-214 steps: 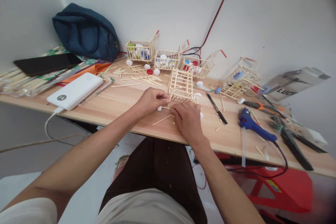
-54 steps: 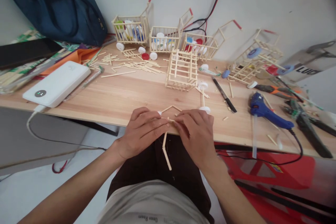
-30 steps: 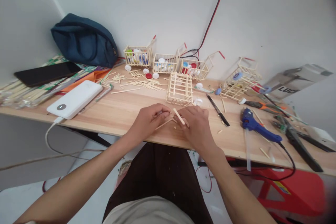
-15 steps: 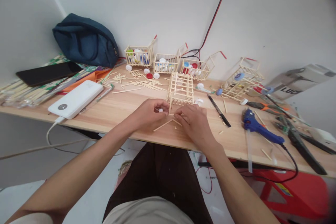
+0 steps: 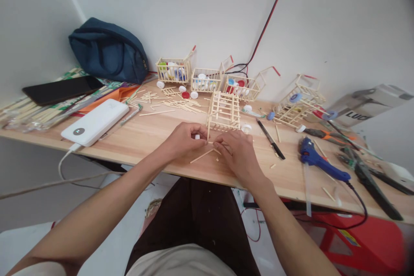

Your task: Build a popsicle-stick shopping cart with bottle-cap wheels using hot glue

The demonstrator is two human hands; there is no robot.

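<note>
My left hand (image 5: 186,140) is closed, with thumb and fingertips pinched at one end of a short, thin wooden stick (image 5: 210,142). Fingertips of my right hand (image 5: 238,150) close on its other end, partly hiding it. A small white piece (image 5: 197,136) shows inside the curl of my left fingers. Right behind both hands stands a small cart frame (image 5: 224,111) built of wooden sticks, one post reaching down near my left fingertips. On the tabletop below my fingers lies a loose stick (image 5: 202,156), beside a tiny offcut (image 5: 217,159).
Several stick-built carts (image 5: 173,71) line the wall, holding bottle caps. Cut sticks (image 5: 181,103) lie scattered behind my left hand. To the right are a pen (image 5: 271,139), a blue glue gun (image 5: 323,161) and pliers (image 5: 326,136). A white power bank (image 5: 95,121) sits left.
The view has shifted slightly. Both hands stay almost in place, pinching at the same spot in front of the cart frame.
</note>
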